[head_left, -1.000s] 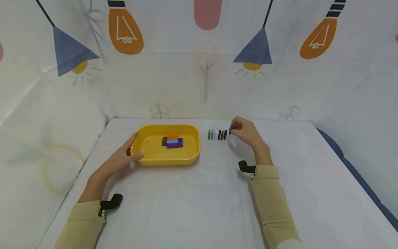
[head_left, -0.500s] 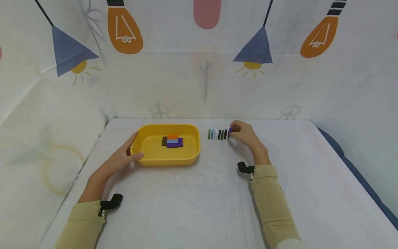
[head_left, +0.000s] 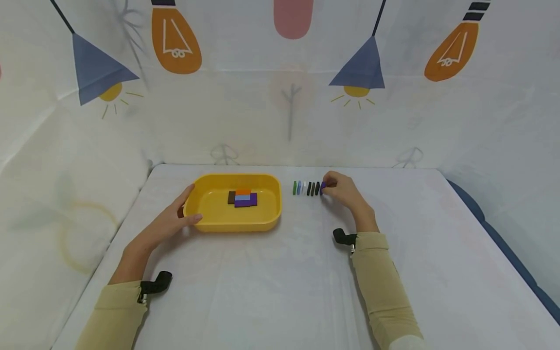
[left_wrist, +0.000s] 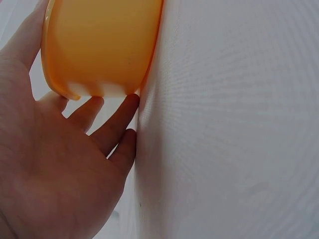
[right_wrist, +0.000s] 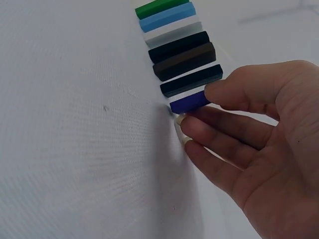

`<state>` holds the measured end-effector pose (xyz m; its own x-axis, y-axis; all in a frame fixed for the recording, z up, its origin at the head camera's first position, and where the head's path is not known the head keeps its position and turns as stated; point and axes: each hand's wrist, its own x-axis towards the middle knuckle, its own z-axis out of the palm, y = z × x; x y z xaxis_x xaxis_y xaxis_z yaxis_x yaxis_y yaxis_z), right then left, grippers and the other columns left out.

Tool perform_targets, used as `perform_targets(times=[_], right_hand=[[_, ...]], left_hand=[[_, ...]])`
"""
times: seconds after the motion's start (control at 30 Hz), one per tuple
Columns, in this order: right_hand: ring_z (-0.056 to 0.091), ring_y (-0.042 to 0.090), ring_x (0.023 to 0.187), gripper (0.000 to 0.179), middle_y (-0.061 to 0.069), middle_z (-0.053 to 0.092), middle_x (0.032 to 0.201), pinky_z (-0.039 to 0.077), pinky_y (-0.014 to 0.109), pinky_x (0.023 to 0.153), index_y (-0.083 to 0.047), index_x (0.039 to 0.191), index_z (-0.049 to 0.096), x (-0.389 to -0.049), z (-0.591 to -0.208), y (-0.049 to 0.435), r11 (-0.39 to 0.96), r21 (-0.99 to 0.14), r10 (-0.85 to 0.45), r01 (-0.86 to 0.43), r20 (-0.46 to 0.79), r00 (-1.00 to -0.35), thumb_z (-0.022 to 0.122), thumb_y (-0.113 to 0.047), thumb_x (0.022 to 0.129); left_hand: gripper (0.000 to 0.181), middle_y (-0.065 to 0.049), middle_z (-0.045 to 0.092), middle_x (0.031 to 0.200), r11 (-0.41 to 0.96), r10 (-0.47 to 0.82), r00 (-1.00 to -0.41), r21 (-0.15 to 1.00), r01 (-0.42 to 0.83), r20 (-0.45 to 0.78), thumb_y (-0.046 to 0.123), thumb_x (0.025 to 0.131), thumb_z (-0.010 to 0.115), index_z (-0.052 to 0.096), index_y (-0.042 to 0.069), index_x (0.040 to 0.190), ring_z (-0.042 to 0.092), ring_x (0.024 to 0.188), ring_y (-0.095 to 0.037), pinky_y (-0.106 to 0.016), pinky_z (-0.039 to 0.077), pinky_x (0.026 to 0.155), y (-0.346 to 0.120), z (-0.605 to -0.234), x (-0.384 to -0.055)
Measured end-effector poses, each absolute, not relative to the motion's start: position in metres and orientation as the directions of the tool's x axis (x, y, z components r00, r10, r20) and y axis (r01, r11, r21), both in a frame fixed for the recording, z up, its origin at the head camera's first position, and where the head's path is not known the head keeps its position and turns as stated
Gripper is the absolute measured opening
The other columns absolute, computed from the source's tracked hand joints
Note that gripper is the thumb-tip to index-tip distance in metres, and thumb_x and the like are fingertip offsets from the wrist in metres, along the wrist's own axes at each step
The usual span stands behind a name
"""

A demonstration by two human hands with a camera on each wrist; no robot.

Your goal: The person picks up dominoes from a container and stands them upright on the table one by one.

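Thumb and fingers of my right hand [head_left: 345,189] pinch a short purple stick [right_wrist: 188,102] at the near end of a row of similar flat-sided sticks. The row on the table holds a green stick [right_wrist: 158,8], a light blue stick [right_wrist: 167,17], a white stick [right_wrist: 173,31], a dark brown stick [right_wrist: 185,60] and a black stick [right_wrist: 192,80], among others. My left hand [head_left: 172,216] grips the left end of a yellow tray [head_left: 232,227], thumb at its front rim. Inside the tray lie an orange piece [head_left: 243,192], a light blue piece [head_left: 242,198], purple and dark brown pieces.
A white cloth covers the table [head_left: 271,287]. Behind it hangs a white curtain [head_left: 245,112] printed with lamps and bulbs. Dark blue fabric [head_left: 503,243] shows past the table's right edge. Each sleeve carries a black wrist camera [head_left: 344,236].
My right hand has moved slightly left and turned the purple stick in line beside the last black stick. The left hand and tray stay as they were.
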<state>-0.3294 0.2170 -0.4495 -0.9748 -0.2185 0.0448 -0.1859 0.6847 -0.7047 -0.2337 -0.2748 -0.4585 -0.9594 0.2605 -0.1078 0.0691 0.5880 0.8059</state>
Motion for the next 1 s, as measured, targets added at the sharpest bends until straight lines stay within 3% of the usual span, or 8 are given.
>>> perform_targets(times=[0.27, 0.43, 0.7, 1.0], right_hand=[[0.062, 0.036, 0.112, 0.024, 0.020, 0.067, 0.117, 0.051, 0.049, 0.094, -0.003, 0.112, 0.061, -0.3286, -0.4506, 0.2181, 0.688, -0.700, -0.224, -0.193, 0.049, -0.973, 0.064, -0.011, 0.089], [0.062, 0.035, 0.109, 0.023, 0.020, 0.067, 0.115, 0.052, 0.045, 0.088, -0.003, 0.109, 0.061, -0.3280, -0.4532, 0.2175, 0.690, -0.694, -0.224, -0.206, 0.066, -0.972, 0.063, -0.013, 0.088], [0.059, 0.035, 0.117, 0.034, 0.020, 0.063, 0.124, 0.050, 0.050, 0.098, -0.003, 0.122, 0.059, -0.3298, -0.4534, 0.2196, 0.694, -0.704, -0.221, -0.148, -0.013, -0.975, 0.064, -0.013, 0.090], [0.059, 0.037, 0.121, 0.042, 0.021, 0.062, 0.130, 0.050, 0.052, 0.098, -0.006, 0.131, 0.056, -0.3285, -0.4520, 0.2208, 0.690, -0.711, -0.229, -0.134, -0.039, -0.973, 0.064, -0.013, 0.090]], left_hand=[[0.096, -0.001, -0.003, 0.169, 0.584, 0.257, -0.960, 0.809, 0.065, -0.109, 0.044, 0.094, 0.064, -0.008, 0.040, 0.158, 0.005, 0.155, -0.036, -0.069, 0.012, 0.118, -0.2740, -0.4585, -0.2346], [0.096, -0.001, -0.003, 0.169, 0.565, 0.267, -0.959, 0.821, 0.076, -0.095, 0.045, 0.094, 0.064, -0.006, 0.039, 0.158, 0.004, 0.155, -0.035, -0.069, 0.011, 0.118, -0.2753, -0.4603, -0.2351], [0.096, -0.001, -0.002, 0.169, 0.574, 0.257, -0.961, 0.816, 0.064, -0.105, 0.044, 0.093, 0.065, -0.005, 0.040, 0.158, 0.005, 0.155, -0.035, -0.070, 0.012, 0.118, -0.2756, -0.4604, -0.2352], [0.096, -0.006, 0.000, 0.169, 0.557, 0.272, -0.958, 0.827, 0.076, -0.095, 0.040, 0.094, 0.065, -0.005, 0.039, 0.159, 0.009, 0.154, -0.038, -0.070, 0.014, 0.117, -0.2748, -0.4577, -0.2341]])
